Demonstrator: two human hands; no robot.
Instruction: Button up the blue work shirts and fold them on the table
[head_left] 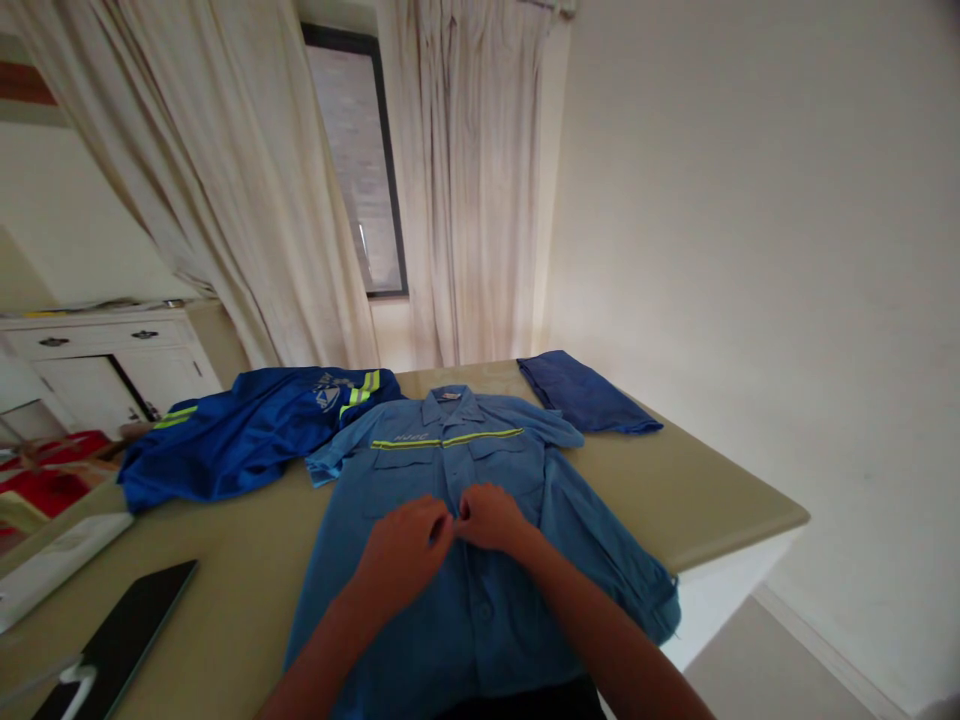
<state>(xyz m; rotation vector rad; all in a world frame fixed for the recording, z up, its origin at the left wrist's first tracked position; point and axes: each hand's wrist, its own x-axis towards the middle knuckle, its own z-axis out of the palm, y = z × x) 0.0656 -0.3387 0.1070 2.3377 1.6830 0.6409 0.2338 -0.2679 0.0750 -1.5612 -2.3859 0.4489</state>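
Observation:
A blue work shirt (420, 620) with a yellow stripe across the chest lies face up on the table, its collar at the far end. Over the middle of its front placket, my left hand (409, 540) and my right hand (491, 518) meet with fingers pinched together. Both seem to grip the placket edge, though the fingertips hide the exact spot. One shirt button (485, 609) shows below the hands. The right-hand sleeve spreads toward the table's edge.
A bright blue garment (225, 450) with reflective strips lies at the left, and a folded dark blue cloth (585, 392) at the back right. A black tablet-like slab (127, 630) and a white device (60, 565) rest at the near left of the tan table (720, 490).

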